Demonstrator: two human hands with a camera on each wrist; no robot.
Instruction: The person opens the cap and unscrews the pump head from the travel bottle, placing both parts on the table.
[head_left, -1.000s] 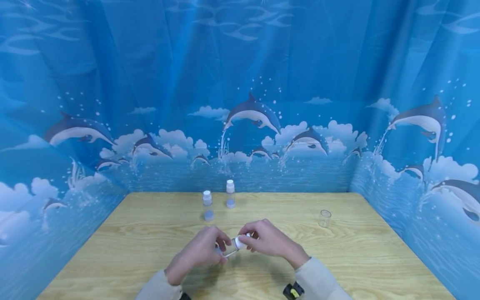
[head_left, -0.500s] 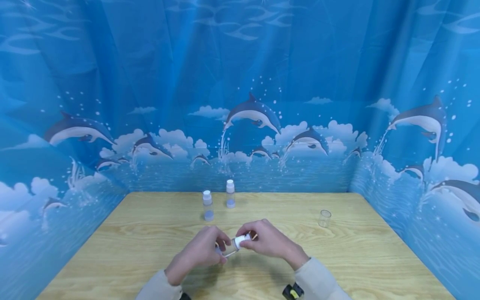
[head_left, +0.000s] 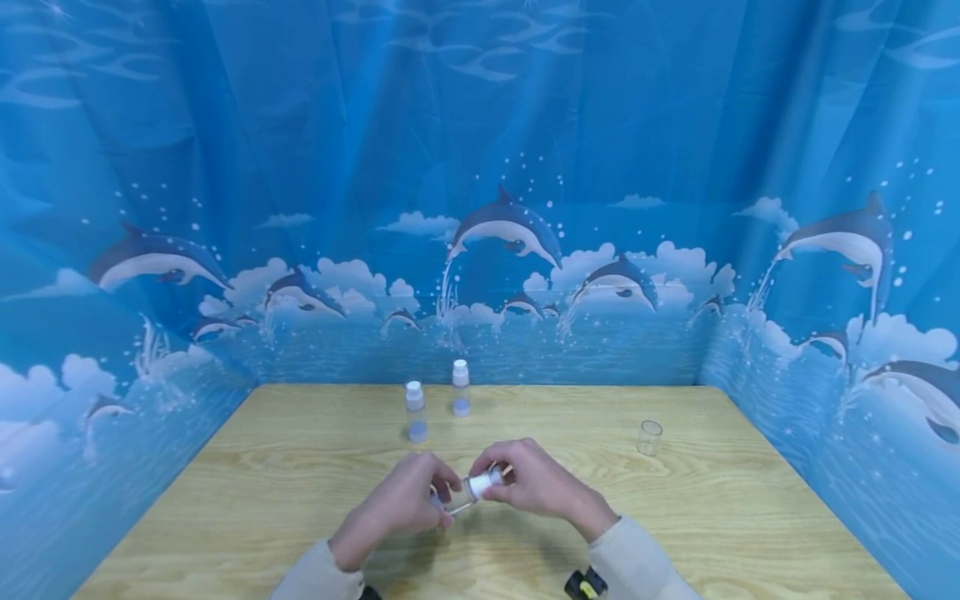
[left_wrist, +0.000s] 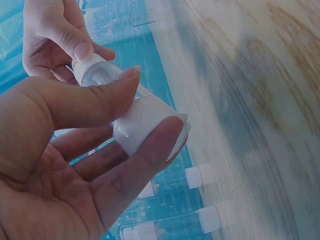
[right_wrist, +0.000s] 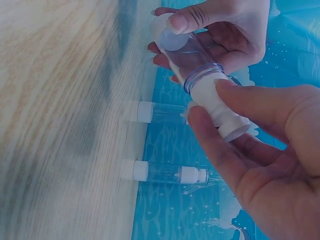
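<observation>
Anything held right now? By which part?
One clear bottle: left hand grips its white base; right hand pinches its white top.

1. A held bottle (right_wrist: 200,67) sat tilted above the counter (head_left: 735,517), between the left hand (head_left: 408,493) at its base and the right hand (head_left: 532,479) at its head.
2. Behind the hands stood two more, the left bottle (head_left: 416,415) slightly nearer than the right bottle (head_left: 461,392).
3. A cup (head_left: 649,439) stood well to their right.
4. A curtain (head_left: 480,125) hung behind and on both sides.
</observation>
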